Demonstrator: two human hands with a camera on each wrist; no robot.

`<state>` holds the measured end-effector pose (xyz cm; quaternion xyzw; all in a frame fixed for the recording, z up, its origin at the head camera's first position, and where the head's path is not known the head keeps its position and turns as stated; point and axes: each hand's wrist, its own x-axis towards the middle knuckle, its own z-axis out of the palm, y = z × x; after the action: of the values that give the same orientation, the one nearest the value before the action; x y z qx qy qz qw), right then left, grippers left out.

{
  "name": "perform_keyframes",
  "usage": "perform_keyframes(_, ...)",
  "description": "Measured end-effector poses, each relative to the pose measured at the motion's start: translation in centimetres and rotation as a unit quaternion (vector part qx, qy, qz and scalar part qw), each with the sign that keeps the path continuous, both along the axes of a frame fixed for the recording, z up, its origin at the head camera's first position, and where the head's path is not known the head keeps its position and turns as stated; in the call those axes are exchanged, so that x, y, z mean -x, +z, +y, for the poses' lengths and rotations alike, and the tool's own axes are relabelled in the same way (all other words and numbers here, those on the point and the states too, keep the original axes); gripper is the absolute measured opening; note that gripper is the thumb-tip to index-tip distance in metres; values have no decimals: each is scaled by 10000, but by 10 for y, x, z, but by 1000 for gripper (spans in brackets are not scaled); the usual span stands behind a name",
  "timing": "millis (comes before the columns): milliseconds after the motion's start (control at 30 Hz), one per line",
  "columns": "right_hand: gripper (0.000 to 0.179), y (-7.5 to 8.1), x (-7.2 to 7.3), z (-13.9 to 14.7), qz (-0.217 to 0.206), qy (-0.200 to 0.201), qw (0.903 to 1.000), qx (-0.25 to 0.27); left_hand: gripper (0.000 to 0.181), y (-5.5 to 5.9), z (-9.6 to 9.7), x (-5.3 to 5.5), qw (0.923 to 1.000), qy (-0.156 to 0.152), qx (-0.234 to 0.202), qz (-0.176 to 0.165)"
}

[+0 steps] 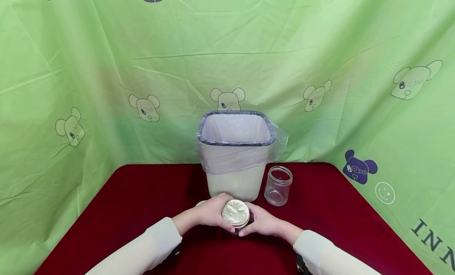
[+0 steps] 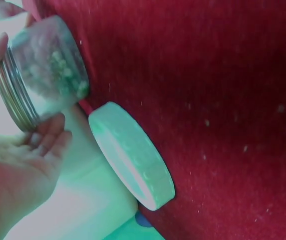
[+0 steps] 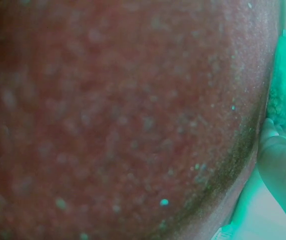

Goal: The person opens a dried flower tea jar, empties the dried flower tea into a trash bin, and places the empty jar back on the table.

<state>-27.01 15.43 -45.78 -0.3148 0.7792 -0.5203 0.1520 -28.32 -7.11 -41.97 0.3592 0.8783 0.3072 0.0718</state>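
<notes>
Jar in my grip: clear, smooth, glossy; glass or plastic, I cannot tell | its ridged neck: metallic sheen | lid: plastic-looking, smooth | bin: smooth plastic | liner: thin crinkled film | second jar: glossy, glass-like | tablecloth: matt, napped | backdrop: creased cloth | my sleeves: matt cloth
</notes>
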Motion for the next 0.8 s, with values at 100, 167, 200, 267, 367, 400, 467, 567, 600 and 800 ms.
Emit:
perform_keyframes(100, 75, 0, 1, 1, 39, 27, 10000, 25, 73, -1, 2, -5, 9992, 235, 141, 301)
perform_keyframes(167, 74, 1, 1, 1, 31, 57, 10000, 47, 73, 0, 4, -8, 9976, 430, 270, 471)
perform_keyframes(200, 74, 1, 1, 1, 24, 70, 10000, 61, 73, 1, 5, -10, 9966, 521, 332, 543)
perform_keyframes(267, 74, 1, 1, 1, 14, 87, 9999, 68, 72, 2, 7, -14, 9943, 689, 446, 679)
perform_keyframes(367, 75, 2, 0, 1, 13, 91, 9999, 77, 71, 3, 10, -19, 9898, 884, 602, 940)
perform_keyframes(400, 75, 3, 0, 0, 10, 90, 9999, 84, 71, 4, 11, -21, 9881, 938, 650, 1031)
perform_keyframes(467, 75, 3, 0, 0, 7, 86, 9999, 96, 71, 5, 13, -24, 9845, 1040, 750, 1198)
perform_keyframes(567, 75, 2, 0, 0, -6, 97, 9999, 131, 71, 5, 14, -28, 9793, 1133, 910, 1408)
perform_keyframes(600, 75, 2, 0, 0, -8, 108, 9998, 143, 72, 5, 15, -29, 9784, 1153, 947, 1433)
perform_keyframes(800, 73, 1, 0, -1, 3, 133, 9998, 146, 75, 5, 13, -30, 9764, 1098, 1059, 1531)
